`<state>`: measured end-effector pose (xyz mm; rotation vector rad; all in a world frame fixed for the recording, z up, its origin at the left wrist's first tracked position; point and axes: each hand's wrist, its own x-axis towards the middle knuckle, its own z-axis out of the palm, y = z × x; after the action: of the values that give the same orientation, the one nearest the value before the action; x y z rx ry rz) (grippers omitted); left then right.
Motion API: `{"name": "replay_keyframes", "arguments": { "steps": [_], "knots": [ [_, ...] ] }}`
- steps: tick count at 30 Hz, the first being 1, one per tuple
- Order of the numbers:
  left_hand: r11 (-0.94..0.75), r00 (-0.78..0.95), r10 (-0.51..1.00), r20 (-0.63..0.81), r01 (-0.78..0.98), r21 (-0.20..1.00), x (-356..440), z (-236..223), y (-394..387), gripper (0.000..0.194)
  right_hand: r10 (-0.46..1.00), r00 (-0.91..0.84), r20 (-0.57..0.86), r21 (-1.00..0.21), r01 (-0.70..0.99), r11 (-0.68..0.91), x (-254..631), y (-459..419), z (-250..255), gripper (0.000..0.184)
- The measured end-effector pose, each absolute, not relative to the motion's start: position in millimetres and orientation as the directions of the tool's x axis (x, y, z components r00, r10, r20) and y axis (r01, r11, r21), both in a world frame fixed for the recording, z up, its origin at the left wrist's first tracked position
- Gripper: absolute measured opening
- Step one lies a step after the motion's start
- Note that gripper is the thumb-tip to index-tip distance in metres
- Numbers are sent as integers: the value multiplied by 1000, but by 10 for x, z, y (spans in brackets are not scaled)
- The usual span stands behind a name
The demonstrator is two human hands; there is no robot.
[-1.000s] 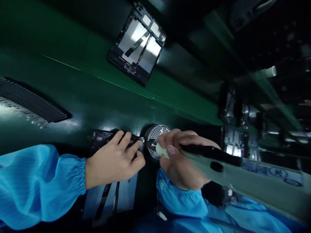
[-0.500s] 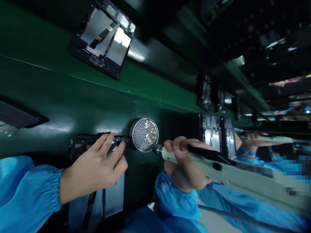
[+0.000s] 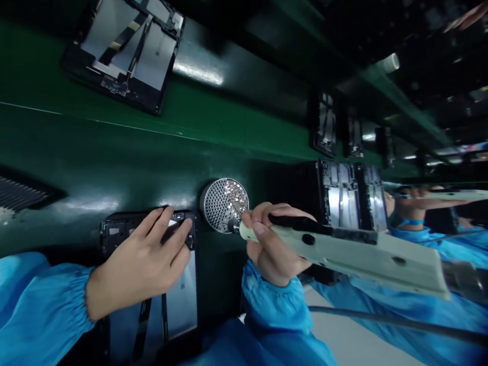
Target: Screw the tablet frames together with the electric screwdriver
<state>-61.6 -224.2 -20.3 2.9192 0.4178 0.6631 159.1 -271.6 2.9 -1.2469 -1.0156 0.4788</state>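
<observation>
My right hand is wrapped round a pale green electric screwdriver, which lies nearly level. The screwdriver's tip is at the lower right of a round metal screw dish; whether it touches a screw I cannot make out. The dish has a perforated top with small shiny screws heaped on its right side. My left hand lies, fingers spread, over the upper part of an opened tablet with dark ribbon cables across its pale inside. Part of the tablet is hidden under that hand.
Another opened tablet lies at the upper left. Several more opened units, such as this stack, stand to the right. A black ridged rack is at the left edge. At the right, a co-worker's hand holds a similar screwdriver.
The view has shifted a little. My right hand has moved left with the screwdriver, bringing its tip further over the dish's lower edge. My left hand stays on the tablet.
</observation>
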Motion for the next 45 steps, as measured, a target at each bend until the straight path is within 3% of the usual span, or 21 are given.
{"name": "replay_keyframes", "arguments": {
  "steps": [8,12,16,20,23,26,28,31,37,45],
  "knots": [
    [-951,887,297,353,244,189,-548,-138,-2065,11,766,509,394,-918,257,302,1559,-2719,-10,31],
    [-951,944,287,161,260,169,-238,-11,-1822,29,745,518,421,-907,229,353,1586,-2734,119,37],
    [-967,984,157,-78,170,191,75,80,-1619,20,705,492,511,-857,234,459,1647,-2704,350,37],
    [-974,985,93,-147,120,190,238,86,-1394,22,703,497,508,-858,222,463,1614,-2639,573,36],
    [-975,985,100,-139,125,182,281,50,-1209,24,728,477,493,-867,194,459,1511,-2585,666,36],
    [-960,976,197,-88,211,185,172,8,-1161,26,759,444,476,-874,145,463,1389,-2536,639,33],
    [-939,957,285,-54,290,188,-12,-13,-1278,30,797,412,442,-892,104,440,1321,-2517,558,32],
    [-913,932,363,-2,356,199,-362,-55,-1639,22,855,313,414,-910,107,402,1253,-2521,409,34],
    [-907,864,417,281,376,190,-705,-217,-2188,46,908,211,363,-931,114,346,1153,-2585,286,38],
    [-905,859,422,288,382,187,-666,-226,-2158,47,925,188,331,-943,113,314,1096,-2626,320,39]
  ]
}}
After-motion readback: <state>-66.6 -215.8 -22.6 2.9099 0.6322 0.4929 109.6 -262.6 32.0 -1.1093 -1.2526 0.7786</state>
